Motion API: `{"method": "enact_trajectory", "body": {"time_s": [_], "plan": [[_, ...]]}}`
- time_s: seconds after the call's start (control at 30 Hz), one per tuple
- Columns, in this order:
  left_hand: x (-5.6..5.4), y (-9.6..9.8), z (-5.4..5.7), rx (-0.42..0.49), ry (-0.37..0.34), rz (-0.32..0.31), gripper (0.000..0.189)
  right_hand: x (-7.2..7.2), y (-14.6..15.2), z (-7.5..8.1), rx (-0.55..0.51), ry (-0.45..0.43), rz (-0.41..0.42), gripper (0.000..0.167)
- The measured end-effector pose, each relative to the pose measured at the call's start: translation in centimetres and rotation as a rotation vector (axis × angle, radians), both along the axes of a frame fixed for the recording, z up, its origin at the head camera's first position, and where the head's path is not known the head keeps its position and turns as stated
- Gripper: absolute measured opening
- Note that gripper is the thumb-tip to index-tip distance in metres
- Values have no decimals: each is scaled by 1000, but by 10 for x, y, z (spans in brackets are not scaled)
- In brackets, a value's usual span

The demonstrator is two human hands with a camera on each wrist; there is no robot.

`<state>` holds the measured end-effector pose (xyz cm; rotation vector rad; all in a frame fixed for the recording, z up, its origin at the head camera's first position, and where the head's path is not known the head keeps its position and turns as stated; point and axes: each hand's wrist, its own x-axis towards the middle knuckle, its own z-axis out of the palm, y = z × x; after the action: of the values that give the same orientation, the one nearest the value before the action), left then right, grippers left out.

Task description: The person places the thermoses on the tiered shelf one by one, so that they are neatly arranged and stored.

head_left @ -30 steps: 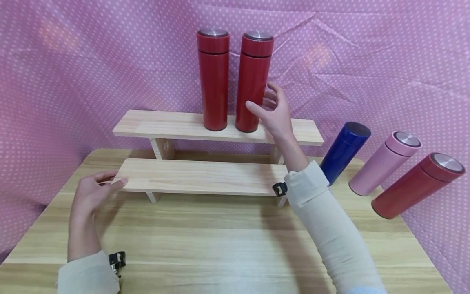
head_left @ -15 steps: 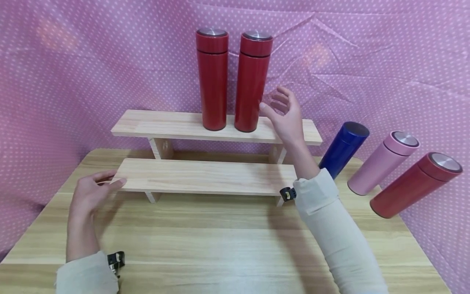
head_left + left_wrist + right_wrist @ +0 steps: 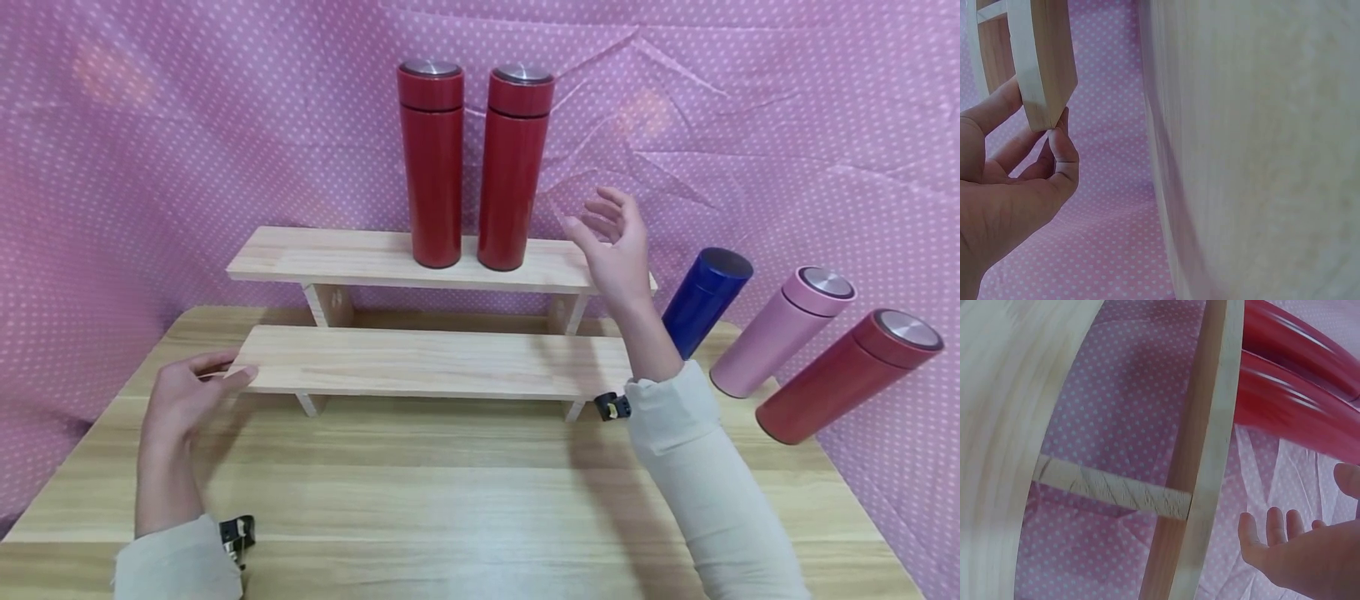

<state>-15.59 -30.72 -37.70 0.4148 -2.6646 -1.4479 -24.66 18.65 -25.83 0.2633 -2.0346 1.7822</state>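
Observation:
Two red thermos bottles, a left one (image 3: 432, 167) and a right one (image 3: 516, 171), stand upright side by side on the upper board (image 3: 330, 254) of a two-step wooden shelf. My right hand (image 3: 618, 254), holding nothing, hovers over that board's right end, thumb and fingers apart. In the right wrist view the same hand (image 3: 1310, 550) has loosely bent fingers, a gap away from the red bottles. At the lower board's (image 3: 420, 360) left end, my left hand (image 3: 183, 396) grips the corner. The left wrist view has its fingertips (image 3: 1063, 150) around the board's end.
A blue bottle (image 3: 705, 300), a pink thermos (image 3: 783, 333) and another red thermos (image 3: 847, 379) stand at the table's (image 3: 420, 500) right side. A pink dotted cloth (image 3: 262, 117) hangs behind and around the table.
My right hand has let go of the right red thermos and moved away to the right. The bottles stay on the upper board, and my left hand keeps its place.

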Motion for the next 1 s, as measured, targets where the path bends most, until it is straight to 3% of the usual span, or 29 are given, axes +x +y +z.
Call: {"method": "enact_trajectory", "body": {"time_s": [0.27, 0.73, 1.0], "plan": [[-1, 1, -1, -14, 0, 1, 66, 6, 19, -3, -27, -21, -52, 52], [-1, 2, -3, -18, 5, -2, 66, 21, 51, -4, -78, 15, -125, 45], [1, -1, -2, -18, -23, -2, 71, 30, 63, -4, -170, 14, -88, 44]]}}
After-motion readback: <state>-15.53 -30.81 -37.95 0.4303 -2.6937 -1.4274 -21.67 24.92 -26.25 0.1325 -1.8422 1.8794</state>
